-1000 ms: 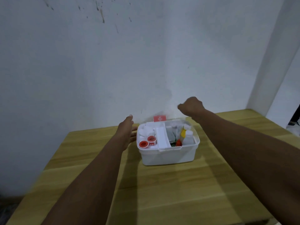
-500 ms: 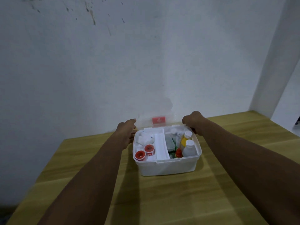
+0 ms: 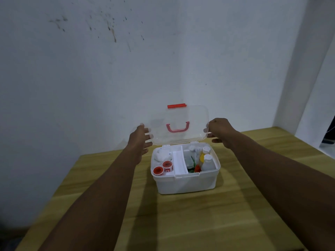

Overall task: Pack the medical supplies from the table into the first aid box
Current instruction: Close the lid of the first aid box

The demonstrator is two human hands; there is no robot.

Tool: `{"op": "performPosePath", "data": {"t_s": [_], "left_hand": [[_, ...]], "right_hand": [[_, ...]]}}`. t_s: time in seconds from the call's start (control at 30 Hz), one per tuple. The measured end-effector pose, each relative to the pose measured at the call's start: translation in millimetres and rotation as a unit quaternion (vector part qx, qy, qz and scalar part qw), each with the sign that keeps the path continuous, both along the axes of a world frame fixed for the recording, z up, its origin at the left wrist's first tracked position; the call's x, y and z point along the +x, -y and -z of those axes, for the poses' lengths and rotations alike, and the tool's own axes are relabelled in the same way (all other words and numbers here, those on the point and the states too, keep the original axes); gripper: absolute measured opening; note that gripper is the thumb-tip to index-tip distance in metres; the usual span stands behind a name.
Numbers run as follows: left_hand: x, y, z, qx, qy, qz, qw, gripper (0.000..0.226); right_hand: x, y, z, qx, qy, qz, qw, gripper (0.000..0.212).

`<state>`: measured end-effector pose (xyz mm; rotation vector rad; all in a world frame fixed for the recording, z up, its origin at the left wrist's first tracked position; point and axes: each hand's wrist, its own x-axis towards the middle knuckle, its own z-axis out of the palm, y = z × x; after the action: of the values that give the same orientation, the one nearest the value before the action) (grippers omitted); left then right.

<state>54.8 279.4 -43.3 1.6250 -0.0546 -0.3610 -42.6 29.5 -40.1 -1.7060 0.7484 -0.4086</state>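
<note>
Head view. A white first aid box (image 3: 186,182) stands on a wooden desk (image 3: 190,220) near a pale wall (image 3: 126,69). Its clear lid (image 3: 178,125) stands raised, hinged at the box's far rim, with a pink handle (image 3: 177,127) at its centre and a red latch (image 3: 176,106) on its upper edge. The left hand (image 3: 140,138) holds the lid's left edge, the fingers (image 3: 149,136) of its grip spread and laid against the clear plastic. The right hand (image 3: 220,130) holds the lid's right edge, its grip curled round that edge with the fingertips showing through the plastic. The handle lies between the two grips; the latch sits above them, and the open box sits below and between them. Inside the box, below the left grip, lie white gauze (image 3: 162,155) and two red-capped tape rolls (image 3: 163,167); a white tray divider (image 3: 179,162) runs down the middle. Below the right grip stand a white bottle (image 3: 207,163), a yellow bottle (image 3: 202,157) and a small red-capped item (image 3: 197,167), packed close together. Both forearms reach in over the desk from the near edge.
</note>
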Motion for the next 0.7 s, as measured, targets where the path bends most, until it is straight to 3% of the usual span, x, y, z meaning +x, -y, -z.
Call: {"op": "performPosePath", "data": {"t_s": [0.13, 0.3, 0.47, 0.6, 0.7], "left_hand": [[-12, -11, 0, 0.012, 0.021, -0.004, 1.0, 0.058], [-32, -24, 8, 0.03, 0.055, -0.011, 0.998, 0.037], [-52, -32, 24, 0.074, 0.102, 0.015, 0.992, 0.025], [-64, -32, 35, 0.104, 0.168, 0.044, 0.979, 0.046], [-75, -28, 44, 0.161, 0.235, 0.04, 0.958, 0.058]], "right_hand": [[-24, 0, -1, -0.003, 0.007, 0.007, 1.0, 0.022], [-54, -6, 4, -0.002, 0.007, -0.012, 1.0, 0.016], [-72, -16, 19, -0.028, 0.0, -0.034, 0.999, 0.023], [-79, -22, 31, -0.127, 0.039, -0.057, 0.989, 0.016], [-85, -35, 39, -0.232, 0.02, -0.083, 0.969, 0.047]]}}
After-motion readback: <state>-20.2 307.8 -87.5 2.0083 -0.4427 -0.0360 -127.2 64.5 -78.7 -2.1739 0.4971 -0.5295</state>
